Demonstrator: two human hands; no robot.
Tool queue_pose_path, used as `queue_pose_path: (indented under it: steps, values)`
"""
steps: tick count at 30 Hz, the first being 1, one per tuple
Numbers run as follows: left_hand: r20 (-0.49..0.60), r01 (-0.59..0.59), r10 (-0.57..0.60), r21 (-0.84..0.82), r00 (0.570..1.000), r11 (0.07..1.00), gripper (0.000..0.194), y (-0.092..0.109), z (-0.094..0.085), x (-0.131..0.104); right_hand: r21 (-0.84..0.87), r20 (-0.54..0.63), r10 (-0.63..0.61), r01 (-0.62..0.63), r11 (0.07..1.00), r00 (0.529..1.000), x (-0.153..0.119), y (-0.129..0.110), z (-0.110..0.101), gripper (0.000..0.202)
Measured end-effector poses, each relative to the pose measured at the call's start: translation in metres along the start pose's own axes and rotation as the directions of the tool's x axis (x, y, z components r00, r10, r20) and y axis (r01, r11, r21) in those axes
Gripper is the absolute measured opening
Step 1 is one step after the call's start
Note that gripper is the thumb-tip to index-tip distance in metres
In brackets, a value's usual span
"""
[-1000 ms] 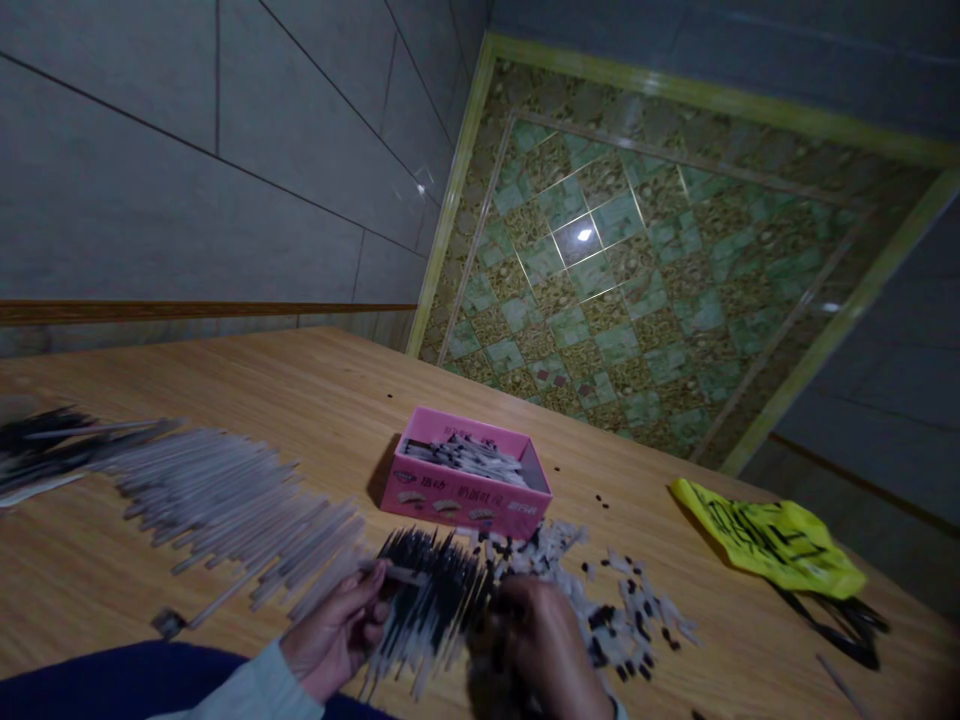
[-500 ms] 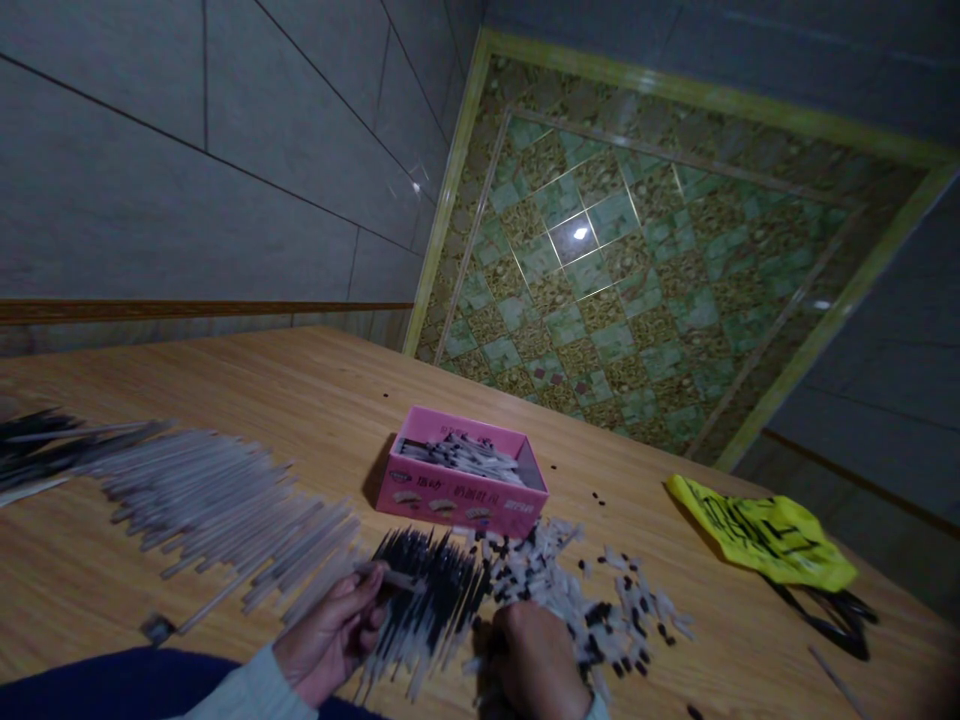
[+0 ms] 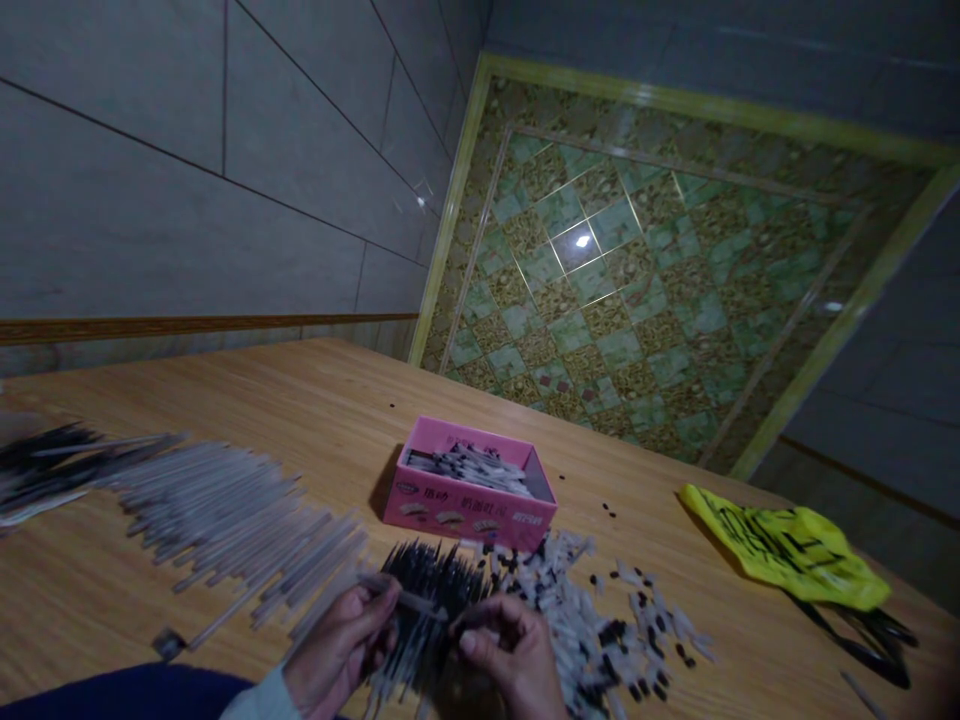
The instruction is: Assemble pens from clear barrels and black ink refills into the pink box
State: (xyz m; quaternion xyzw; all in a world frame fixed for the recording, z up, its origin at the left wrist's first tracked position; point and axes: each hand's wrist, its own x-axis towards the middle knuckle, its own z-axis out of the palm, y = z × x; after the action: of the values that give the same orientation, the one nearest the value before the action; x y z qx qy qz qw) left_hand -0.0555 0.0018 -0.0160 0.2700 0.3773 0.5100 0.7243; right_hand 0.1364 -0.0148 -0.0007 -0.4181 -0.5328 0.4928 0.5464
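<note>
Since translucent tube (image 3: 417, 603) before pink box (image 3: 469, 512) looks light, stiff, slippery, best held mid-length; left hand (image 3: 346, 632) pinches it, right hand (image 3: 517, 650) curled, can't tell pinch.

By the near edge of the surface (image 3: 300, 400), the left hand (image 3: 345, 640) covers part of a pale tube (image 3: 420, 602); whether the right hand (image 3: 517, 645) holds anything is too dark to tell. The black heap (image 3: 45, 460) toward the left end is cut off. Lettering (image 3: 476, 505) on the pink box (image 3: 461, 520) blurs; specks (image 3: 609, 510) toward the far edge are too small to identify.
</note>
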Motion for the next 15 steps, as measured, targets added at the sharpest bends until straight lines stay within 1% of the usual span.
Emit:
queue_pose_path:
  steps: [4, 9, 11, 15]
  values:
    - [0.009, -0.003, 0.003, 0.036, 1.0, 0.999, 0.033, -0.0022, -0.001, 0.001, -0.074, -0.006, -0.095, 0.094, 0.993, 0.995, -0.0009, -0.0049, 0.0019, 0.023]
    - [0.006, -0.038, 0.038, 0.039, 0.999, 0.999, 0.035, -0.0033, -0.0021, 0.0022, -0.217, -0.017, -0.252, 0.242, 0.946, 0.968, -0.0013, -0.0087, 0.0048, 0.016]
    - [0.005, -0.048, 0.048, 0.045, 0.999, 0.998, 0.036, -0.003, -0.0019, 0.0026, -0.263, -0.016, -0.286, 0.272, 0.926, 0.958, -0.0017, -0.0083, 0.0063, 0.013]
    - [-0.001, -0.057, 0.058, 0.07, 0.998, 0.996, 0.037, -0.0027, -0.0003, 0.0029, -0.299, -0.028, -0.339, 0.316, 0.901, 0.94, -0.0029, -0.0061, 0.0081, 0.011]
